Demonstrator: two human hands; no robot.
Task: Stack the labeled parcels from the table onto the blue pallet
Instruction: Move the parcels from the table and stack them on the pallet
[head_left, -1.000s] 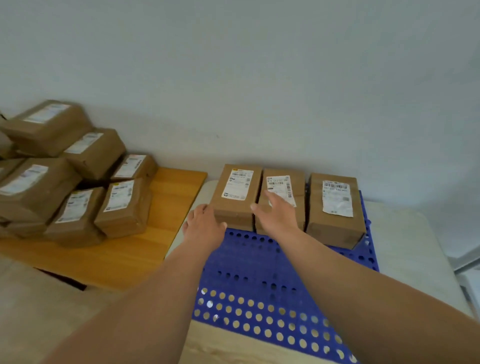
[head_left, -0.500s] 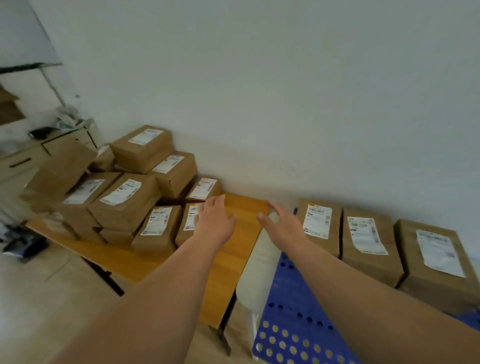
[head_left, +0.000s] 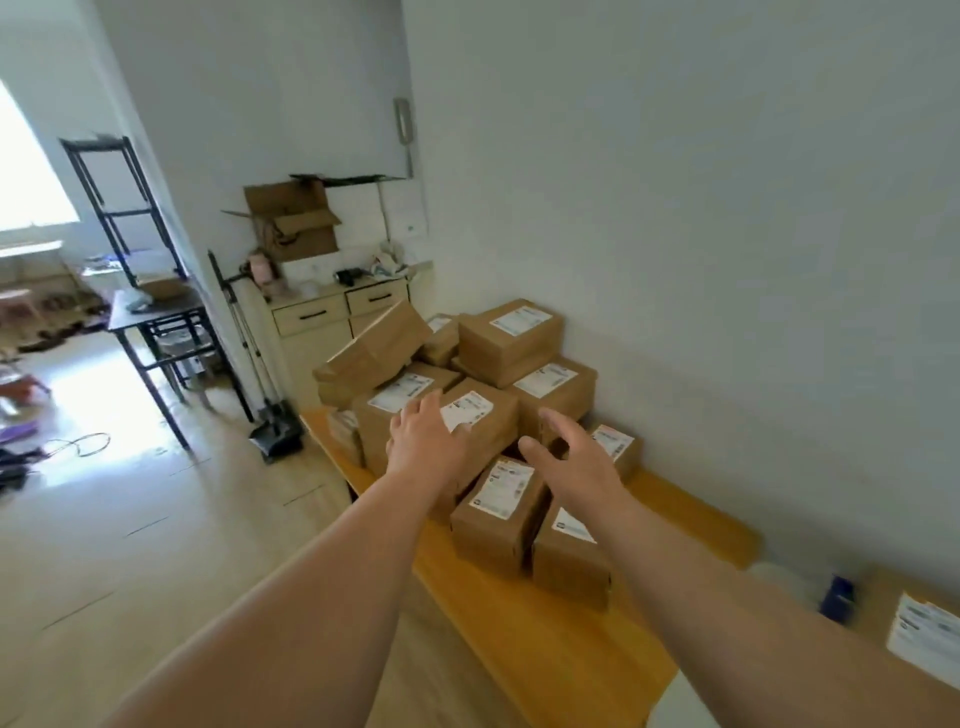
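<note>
Both arms reach out over the wooden worktop (head_left: 561, 654) toward the heap of labeled parcels (head_left: 514, 338) piled against the wall. The left hand (head_left: 423, 447) hangs above the stack with its fingers (head_left: 415, 415) straight and close together, over the edge of a parcel with a white label (head_left: 483, 415); whether it touches the cardboard I cannot tell. The right hand (head_left: 576, 462) is spread wide, thumb apart from the fingers, holding nothing, and hovers just right of that same parcel. Nearer the person, two parcels stand side by side at the front of the worktop: the left front parcel (head_left: 493, 519) and the right front parcel (head_left: 569, 564) (part hidden by the right forearm). At the lower right corner a bit of the blue pallet (head_left: 837, 597) shows, with another labeled parcel (head_left: 919, 639) beside it. A cabinet with drawers (head_left: 332, 317) stands behind the heap.
</note>
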